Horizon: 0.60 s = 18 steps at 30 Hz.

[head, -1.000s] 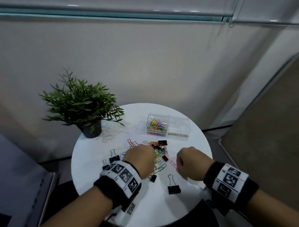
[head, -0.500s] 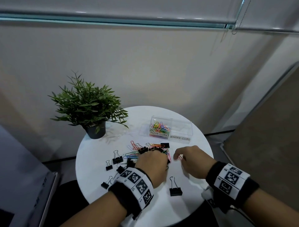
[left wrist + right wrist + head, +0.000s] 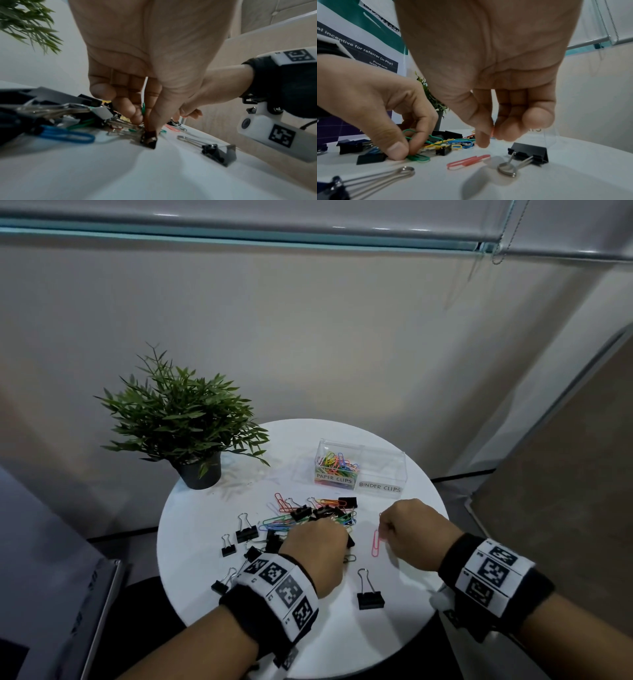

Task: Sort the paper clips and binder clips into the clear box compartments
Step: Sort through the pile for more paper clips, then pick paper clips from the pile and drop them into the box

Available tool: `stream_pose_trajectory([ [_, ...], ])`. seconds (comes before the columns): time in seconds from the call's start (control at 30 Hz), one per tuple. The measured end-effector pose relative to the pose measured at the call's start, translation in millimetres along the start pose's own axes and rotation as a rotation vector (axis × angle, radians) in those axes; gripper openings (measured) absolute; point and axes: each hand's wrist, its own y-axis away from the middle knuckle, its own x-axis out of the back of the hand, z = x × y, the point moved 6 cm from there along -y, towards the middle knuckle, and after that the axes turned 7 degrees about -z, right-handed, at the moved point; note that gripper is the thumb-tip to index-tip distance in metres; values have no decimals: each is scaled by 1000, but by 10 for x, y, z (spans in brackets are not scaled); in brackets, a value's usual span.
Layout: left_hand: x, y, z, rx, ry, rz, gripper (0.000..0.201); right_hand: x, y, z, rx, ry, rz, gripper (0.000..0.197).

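Coloured paper clips and black binder clips lie in a pile [image 3: 308,515] on the round white table [image 3: 191,542]. My left hand [image 3: 315,549] is down on the pile's near side, thumb and forefinger pinching a green paper clip [image 3: 418,157]. To its right my right hand [image 3: 411,529] hovers, fingertips pressed together on a sliver of pink [image 3: 493,130]. A pink paper clip [image 3: 376,542] lies on the table just under it. The clear box [image 3: 399,463] stands behind; its left compartment holds coloured paper clips [image 3: 337,465], and its right one, labelled BINDER CLIPS, shows none.
A potted plant [image 3: 181,422] stands at the table's back left. Loose binder clips lie left of the pile [image 3: 246,530], and one sits near the front edge [image 3: 370,599]. The table drops off close behind both wrists.
My left hand has moved right from the loose binder clips onto the pile. My right hand has shifted forward and closed its fingertips above the pink clip.
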Motion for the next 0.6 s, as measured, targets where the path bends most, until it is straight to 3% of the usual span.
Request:
stream_pose_trajectory([
  [0.13,18,17,-32,9,19,3,15,-2,5,-30,-69,22,15,19],
  [0.2,35,32,-18,8,-12,-5,14,-31,16,-93,-100,35,-4,28],
  [0.37,1,43,53,-23,-168,-62,14,-21,-3,-201,-76,99,28,23],
  [0.47,-42,40,75,-53,-228,-74,20,-36,9,-193,-83,109,7,33],
  [0.6,69,37,42,-65,-77,0,20,-74,10,-136,-105,57,-39,30],
])
